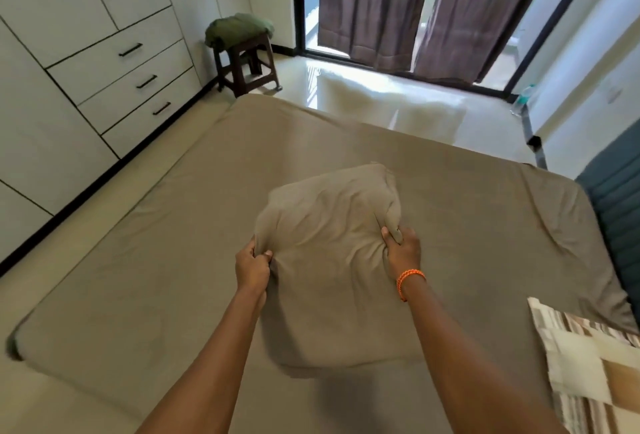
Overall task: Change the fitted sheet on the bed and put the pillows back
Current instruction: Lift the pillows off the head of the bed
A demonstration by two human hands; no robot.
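Observation:
A taupe fitted sheet (173, 243) covers the mattress, smooth on the left and creased near the right corner. A pillow (329, 260) in a matching taupe case is held over the middle of the bed. My left hand (252, 269) pinches its left edge. My right hand (401, 252), with an orange thread band at the wrist, grips its right edge. A second pillow or blanket with a brown and cream check pattern (588, 364) lies at the bed's lower right.
White wardrobe drawers (131, 77) line the left wall across a narrow floor strip. A dark stool (247, 66) carries folded green cloth (239, 28). Brown curtains (415, 8) hang at the glass door. A teal headboard (616, 212) stands at the right.

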